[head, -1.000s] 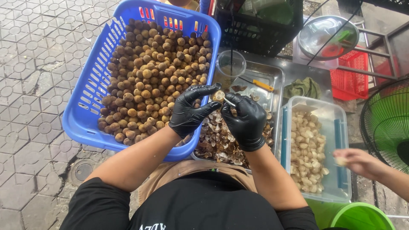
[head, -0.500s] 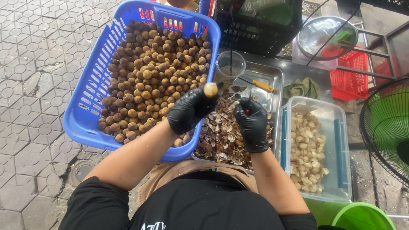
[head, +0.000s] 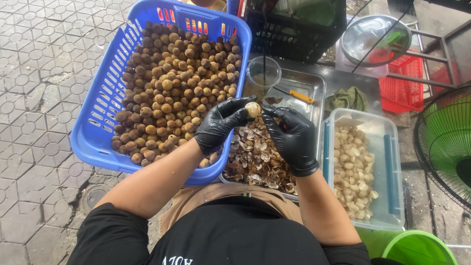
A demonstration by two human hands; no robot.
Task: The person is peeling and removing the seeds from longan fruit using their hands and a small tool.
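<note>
Both gloved hands — left (head: 221,125), right (head: 293,138) — pinch one fruit (head: 253,109); blue basket (head: 98,132) beside, shell tray (head: 314,91) below.

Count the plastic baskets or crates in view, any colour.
3. The blue basket of brown fruit sits at the left, the black crate at top centre behind the metal tray, and the red basket at the right. Others may lie outside the frame.

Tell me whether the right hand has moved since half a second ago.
Yes. The right hand has shifted left along the metal tray to meet the fruit held by the left hand.
</note>
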